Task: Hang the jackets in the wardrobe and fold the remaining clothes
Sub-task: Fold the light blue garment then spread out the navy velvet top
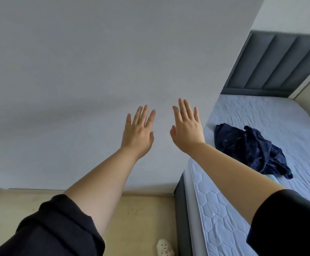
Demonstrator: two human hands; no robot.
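Two bare hands raised in front of a pale grey wall (76, 71), backs toward the camera, near each other with a narrow gap of wall between the thumbs. Left hand (138, 134) flat, fingers straight and slightly fanned, holding nothing. Right hand (186, 129) likewise flat, fingers straight and close together, holding nothing. Cannot tell whether the palms touch the wall or stop just short of it. Black sleeves (58, 230) pushed up both forearms.

Crumpled dark navy garment (252, 148) on the bed, lying on the quilted blue mattress (261, 115) close to its near long edge, to the right of the right forearm and well apart from both hands. One end of the cloth trailing toward the mattress border beside the right elbow.

Vertical wall corner running down just right of the right hand, meeting the bed's near edge. Grey padded headboard (280, 61) upright at the far end of the mattress. Dark bed frame side (181, 209) dropping to a beige floor (141, 218), with a strip of open floor between wall base and camera. Small pale slipper (164, 248) on the floor just beside the frame at the bottom edge.
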